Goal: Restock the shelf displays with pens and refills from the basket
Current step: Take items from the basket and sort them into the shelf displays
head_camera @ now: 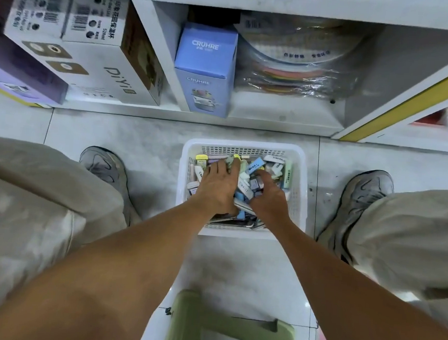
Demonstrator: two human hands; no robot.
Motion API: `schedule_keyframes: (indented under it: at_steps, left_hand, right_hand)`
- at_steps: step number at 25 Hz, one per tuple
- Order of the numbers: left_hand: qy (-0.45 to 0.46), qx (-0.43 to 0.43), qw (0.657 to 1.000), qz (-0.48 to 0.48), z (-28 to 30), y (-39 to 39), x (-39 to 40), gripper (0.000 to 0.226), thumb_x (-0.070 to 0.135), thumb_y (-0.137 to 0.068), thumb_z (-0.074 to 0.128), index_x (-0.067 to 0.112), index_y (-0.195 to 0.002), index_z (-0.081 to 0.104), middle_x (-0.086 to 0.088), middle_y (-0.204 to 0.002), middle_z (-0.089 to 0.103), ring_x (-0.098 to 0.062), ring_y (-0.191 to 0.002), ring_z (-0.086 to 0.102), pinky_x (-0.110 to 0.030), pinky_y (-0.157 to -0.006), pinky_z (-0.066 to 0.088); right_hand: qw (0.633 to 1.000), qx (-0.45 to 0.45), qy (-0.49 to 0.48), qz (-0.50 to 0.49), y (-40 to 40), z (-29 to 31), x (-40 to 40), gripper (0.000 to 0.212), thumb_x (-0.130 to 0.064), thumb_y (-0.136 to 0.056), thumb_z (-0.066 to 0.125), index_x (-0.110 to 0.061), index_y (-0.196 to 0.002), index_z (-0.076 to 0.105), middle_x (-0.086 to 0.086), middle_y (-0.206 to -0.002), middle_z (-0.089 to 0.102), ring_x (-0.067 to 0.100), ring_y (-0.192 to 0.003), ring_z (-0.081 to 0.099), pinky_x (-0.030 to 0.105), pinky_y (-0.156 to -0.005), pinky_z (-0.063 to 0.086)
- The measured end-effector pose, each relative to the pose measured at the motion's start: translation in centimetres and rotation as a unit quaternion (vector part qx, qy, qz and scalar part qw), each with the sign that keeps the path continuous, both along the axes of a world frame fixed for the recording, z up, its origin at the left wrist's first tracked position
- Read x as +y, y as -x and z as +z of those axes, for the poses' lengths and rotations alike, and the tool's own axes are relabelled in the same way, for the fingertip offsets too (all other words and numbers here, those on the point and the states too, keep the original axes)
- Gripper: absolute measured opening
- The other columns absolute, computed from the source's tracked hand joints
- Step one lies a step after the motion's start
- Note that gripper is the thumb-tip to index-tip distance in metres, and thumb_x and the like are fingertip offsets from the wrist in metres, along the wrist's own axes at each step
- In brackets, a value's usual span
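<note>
A white plastic basket [246, 146] stands on the floor tiles between my feet, full of several small stationery packs [255, 164] in white, blue, yellow and green. Both my hands are inside it. My left hand [217, 188] lies flat on the pile with its fingers stretched toward the far side, touching the packs there. To its right, my right hand [269, 197] digs into the pile; its thumb points forward and its fingertips are buried among the packs, so what they hold is hidden.
The lowest white shelf [280, 120] faces me, holding a blue CRUHRE box [206, 69], wrapped round coloured items [298, 68] and a white DiYi carton [97, 63]. My shoes [105, 166] flank the basket. A green stool [232, 328] stands under me.
</note>
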State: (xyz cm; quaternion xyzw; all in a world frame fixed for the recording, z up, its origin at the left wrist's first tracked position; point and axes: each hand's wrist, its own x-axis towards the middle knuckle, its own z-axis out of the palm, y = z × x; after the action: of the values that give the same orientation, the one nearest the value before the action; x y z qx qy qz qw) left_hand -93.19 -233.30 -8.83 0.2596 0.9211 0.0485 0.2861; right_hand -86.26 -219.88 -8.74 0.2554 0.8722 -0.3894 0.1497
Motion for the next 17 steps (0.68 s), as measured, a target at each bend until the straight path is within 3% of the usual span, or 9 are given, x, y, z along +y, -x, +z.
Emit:
schedule_keyframes:
  at_steps: [4,9,13,17]
  left_hand:
    - [-0.032,-0.022,0.999,-0.021,0.3,0.0,0.1,0.114,0.036,-0.055,0.084,0.032,-0.145,0.015,-0.013,-0.129,0.039,-0.034,-0.124,0.039,-0.05,-0.103,0.036]
    - [-0.042,0.013,0.999,-0.025,0.3,-0.9,0.6,0.089,0.025,-0.063,0.08,0.022,-0.139,0.033,-0.012,-0.12,0.054,-0.033,-0.116,0.051,-0.044,-0.095,0.044]
    - [-0.052,0.049,0.997,0.032,-0.2,-2.0,0.7,0.081,0.006,-0.067,0.078,0.017,-0.138,0.04,-0.012,-0.125,0.051,-0.033,-0.119,0.049,-0.045,-0.097,0.043]
    - [-0.071,0.032,0.997,0.017,0.1,-1.1,0.8,0.071,0.008,-0.07,0.078,0.016,-0.132,0.045,-0.011,-0.115,0.059,-0.031,-0.107,0.056,-0.043,-0.09,0.049]
  right_hand:
    - [0.994,-0.016,0.084,-0.061,0.0,0.1,0.8,0.047,0.01,-0.081,0.058,-0.011,-0.122,0.065,0.013,-0.11,0.07,0.03,-0.103,0.063,0.032,-0.081,0.047]
    - [0.952,-0.065,0.259,-0.15,0.4,1.0,2.2,0.047,0.019,-0.075,0.045,-0.021,-0.075,0.07,-0.005,-0.064,0.065,0.018,-0.069,0.061,0.023,-0.057,0.05]
    - [0.938,-0.051,0.292,-0.18,0.1,0.8,2.4,0.044,0.019,-0.073,0.048,-0.019,-0.076,0.07,-0.007,-0.063,0.066,0.016,-0.066,0.06,0.022,-0.054,0.05]
    - [0.942,-0.052,0.293,-0.154,0.0,1.1,2.9,0.037,0.007,-0.065,0.056,-0.022,-0.08,0.073,-0.008,-0.071,0.071,0.014,-0.07,0.066,0.021,-0.055,0.053]
